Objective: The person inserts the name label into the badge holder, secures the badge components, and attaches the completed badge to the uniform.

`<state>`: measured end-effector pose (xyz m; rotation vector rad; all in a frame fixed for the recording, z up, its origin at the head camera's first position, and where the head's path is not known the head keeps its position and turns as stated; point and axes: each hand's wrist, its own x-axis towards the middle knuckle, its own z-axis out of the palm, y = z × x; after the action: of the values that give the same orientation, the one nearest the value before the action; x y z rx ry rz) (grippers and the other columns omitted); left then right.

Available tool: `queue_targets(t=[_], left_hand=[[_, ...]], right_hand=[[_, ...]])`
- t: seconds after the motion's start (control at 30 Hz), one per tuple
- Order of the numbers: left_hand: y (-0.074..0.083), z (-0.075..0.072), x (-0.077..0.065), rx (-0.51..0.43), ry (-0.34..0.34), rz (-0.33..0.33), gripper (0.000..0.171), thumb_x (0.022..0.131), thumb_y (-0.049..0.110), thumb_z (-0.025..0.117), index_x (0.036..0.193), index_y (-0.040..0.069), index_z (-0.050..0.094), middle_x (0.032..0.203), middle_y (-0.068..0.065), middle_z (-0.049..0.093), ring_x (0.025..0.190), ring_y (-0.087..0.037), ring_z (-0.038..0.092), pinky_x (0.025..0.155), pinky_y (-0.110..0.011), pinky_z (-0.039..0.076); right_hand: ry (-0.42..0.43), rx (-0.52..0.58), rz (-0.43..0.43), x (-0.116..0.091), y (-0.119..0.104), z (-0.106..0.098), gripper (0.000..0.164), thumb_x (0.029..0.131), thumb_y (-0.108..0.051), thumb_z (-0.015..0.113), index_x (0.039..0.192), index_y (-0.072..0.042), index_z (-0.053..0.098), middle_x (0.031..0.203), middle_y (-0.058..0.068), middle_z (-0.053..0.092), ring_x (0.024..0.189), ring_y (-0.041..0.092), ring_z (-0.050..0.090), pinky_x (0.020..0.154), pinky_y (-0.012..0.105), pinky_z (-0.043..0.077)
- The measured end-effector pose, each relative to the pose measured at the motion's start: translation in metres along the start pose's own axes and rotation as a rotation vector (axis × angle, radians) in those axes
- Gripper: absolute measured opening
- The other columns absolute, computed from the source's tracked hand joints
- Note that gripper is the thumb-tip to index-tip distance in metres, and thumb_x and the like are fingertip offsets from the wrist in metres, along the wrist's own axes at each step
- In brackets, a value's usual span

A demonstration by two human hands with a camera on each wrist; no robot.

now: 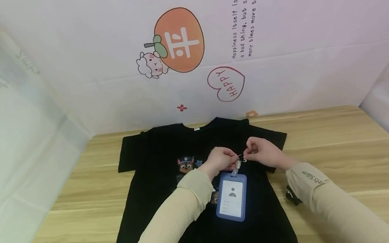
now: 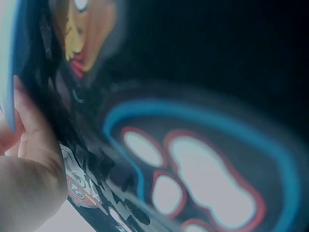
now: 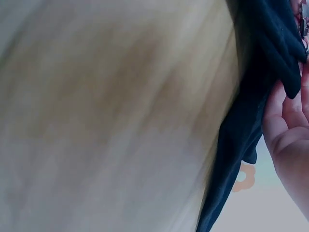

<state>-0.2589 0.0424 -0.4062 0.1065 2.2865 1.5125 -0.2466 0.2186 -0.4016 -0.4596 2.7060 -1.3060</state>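
In the head view a black T-shirt point(image 1: 254, 229) with cartoon prints lies spread on the table. A blue badge holder point(image 1: 244, 208) with a white card lies on its chest, its clear strap and metal clip point(image 1: 238, 165) pointing up toward the fingers. My left hand point(image 1: 220, 159) pinches the clip at the strap's top, where a thin pin points right. My right hand point(image 1: 264, 153) has thumb and forefinger together at the small silver pin fastening point(image 1: 245, 160). Bits of metal show by its fingers in the right wrist view, and the shirt's sleeve point(image 3: 256, 82) partly covers that hand.
The wood-grain table point(image 1: 342, 134) extends on both sides of the shirt. A printed white cloth point(image 1: 121, 102) stands behind and at the sides. A small black object point(image 1: 293, 195) shows beside my right cuff. The badge holder's blue edge point(image 2: 7, 63) crosses the left wrist view.
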Motion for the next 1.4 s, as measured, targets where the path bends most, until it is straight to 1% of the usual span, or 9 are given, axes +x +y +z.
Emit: queue_targets(t=[0.2,0.47,0.6,0.7,0.87,1.17,1.4], left_hand=[[0.0014,0.0007,0.0025,-0.024,0.010,0.019,0.011,0.090,0.006,0.061,0.088,-0.001,0.070,0.072,-0.002,0.060,0.060,-0.008,0.057,0.058,-0.019,0.052],[0.0001,-0.0005,0.0045,-0.009,0.017,0.041,0.011,0.091,0.007,0.061,0.089,-0.001,0.070,0.073,-0.002,0.061,0.061,-0.008,0.057,0.058,-0.018,0.053],[-0.0007,-0.0014,0.0049,-0.004,0.020,0.044,0.012,0.091,0.008,0.061,0.088,0.000,0.070,0.073,-0.003,0.061,0.062,-0.008,0.057,0.059,-0.019,0.053],[-0.0008,-0.0022,0.0045,0.009,0.024,0.044,0.012,0.091,0.008,0.061,0.087,0.001,0.070,0.074,-0.003,0.061,0.063,-0.009,0.057,0.059,-0.020,0.053],[0.0001,-0.0029,0.0027,0.037,0.023,0.044,0.012,0.091,0.008,0.061,0.086,0.001,0.070,0.073,-0.003,0.062,0.063,-0.009,0.057,0.059,-0.020,0.052],[0.0004,-0.0037,0.0028,0.070,0.031,0.054,0.013,0.091,0.008,0.061,0.083,0.002,0.070,0.071,-0.003,0.062,0.061,-0.010,0.056,0.056,-0.019,0.049],[-0.0005,-0.0056,0.0027,0.089,0.027,0.089,0.013,0.090,0.008,0.062,0.082,0.001,0.070,0.069,-0.003,0.063,0.060,-0.010,0.056,0.054,-0.019,0.048]], right_hand=[[-0.008,0.043,0.004,0.0031,-0.0006,-0.0017,0.019,0.087,0.001,0.063,0.084,-0.001,0.045,0.086,0.013,0.068,0.078,0.018,0.057,0.066,0.027,0.043],[-0.022,0.078,0.021,0.0050,-0.0017,-0.0013,0.020,0.087,0.002,0.063,0.084,0.000,0.043,0.085,0.012,0.067,0.074,0.016,0.054,0.063,0.025,0.042],[-0.018,0.071,0.031,0.0059,-0.0007,0.0003,0.021,0.087,0.001,0.063,0.084,-0.001,0.043,0.082,0.010,0.065,0.067,0.015,0.051,0.057,0.024,0.039],[-0.015,0.060,0.028,0.0068,0.0001,0.0015,0.022,0.087,0.001,0.063,0.082,-0.002,0.042,0.081,0.008,0.064,0.065,0.015,0.050,0.055,0.024,0.038],[-0.023,0.056,0.007,0.0083,0.0008,0.0026,0.026,0.085,0.002,0.064,0.079,-0.003,0.039,0.079,0.008,0.062,0.066,0.015,0.051,0.054,0.024,0.038],[-0.035,0.028,-0.003,0.0086,0.0000,0.0029,0.029,0.084,0.002,0.066,0.076,-0.003,0.038,0.078,0.007,0.058,0.066,0.016,0.051,0.054,0.025,0.037],[-0.043,0.017,0.006,0.0091,-0.0020,0.0044,0.031,0.083,0.003,0.066,0.075,-0.005,0.037,0.077,0.006,0.055,0.064,0.015,0.049,0.054,0.024,0.036]])
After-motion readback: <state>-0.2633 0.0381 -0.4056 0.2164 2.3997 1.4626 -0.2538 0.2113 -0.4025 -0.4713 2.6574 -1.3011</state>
